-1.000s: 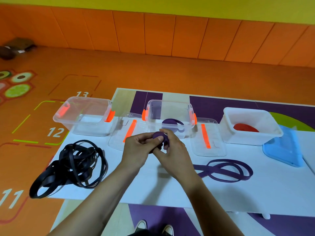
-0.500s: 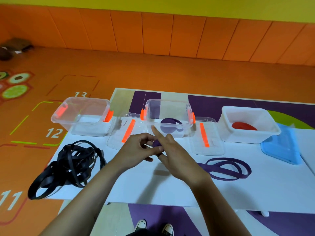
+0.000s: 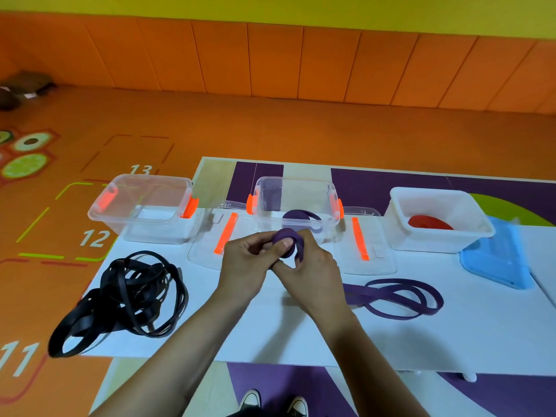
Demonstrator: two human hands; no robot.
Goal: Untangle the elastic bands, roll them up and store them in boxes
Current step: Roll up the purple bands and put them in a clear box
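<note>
Together, left hand [image 3: 246,260] and right hand [image 3: 313,272] pinch the part-rolled purple band [image 3: 284,234] between them. Soft and springy, it likely unwinds unless gripped across the coil.

Orange floor [image 3: 270,130], left of the counter [image 3: 301,341]: three white numerals in a row. "13" [image 3: 141,170] stands farthest, inside a red dashed outline. "12" [image 3: 94,238] sits midway within a yellow-green dashed outline, and "11" [image 3: 18,359] lies nearest, within a red outline at the picture's left edge.
</note>
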